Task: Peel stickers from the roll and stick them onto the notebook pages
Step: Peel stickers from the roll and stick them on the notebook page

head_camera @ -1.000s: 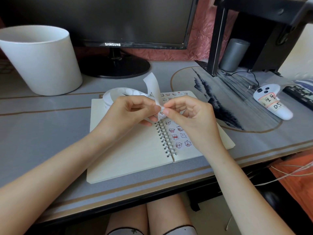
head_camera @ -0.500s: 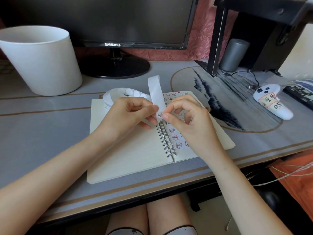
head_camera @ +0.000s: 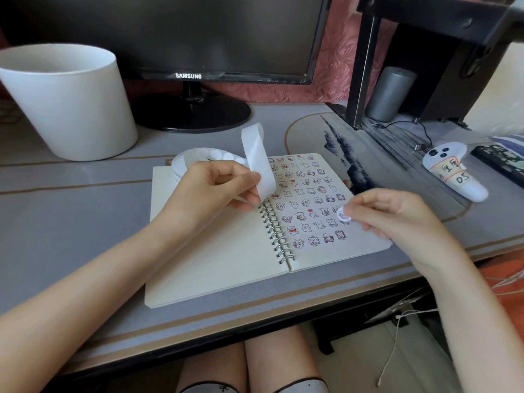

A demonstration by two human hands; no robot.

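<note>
Placing step. Right hand (head_camera: 397, 219) pinches one small round sticker (head_camera: 344, 215) at its fingertips, low over the right page (head_camera: 326, 258) of the notebook (head_camera: 215, 265). Can't tell if it touches the paper yet. The notebook lies open and flat on the worktop (head_camera: 85, 222).

Left hand (head_camera: 215, 191) grips the backing strip (head_camera: 256, 157) just beside the spiral binding (head_camera: 276, 231). The strip loops up and back to the roll (head_camera: 195, 158), which sits at the top edge of the left page (head_camera: 198, 279), behind that hand.

The right page is already packed with sticker rows. The left page is blank.

How I'd do it:
- Target looks like the free spot at the right end of a lower row. Line up on the neighbours' spacing before it touches; once tacked, it probably won't reposition cleanly.
- Land one edge first, then roll the rest down with a fingertip. A flat drop risks a crease or a trapped bubble.
- Let go with the thumb only after that edge holds. A sticker this small will likely follow the finger back up.
- Keep the strip's loose tail lifted and left of the binding so it doesn't sweep the placed rows.
- Press lightly. Nothing clearly pins the right page, so a hard push could shift the notebook.
</note>
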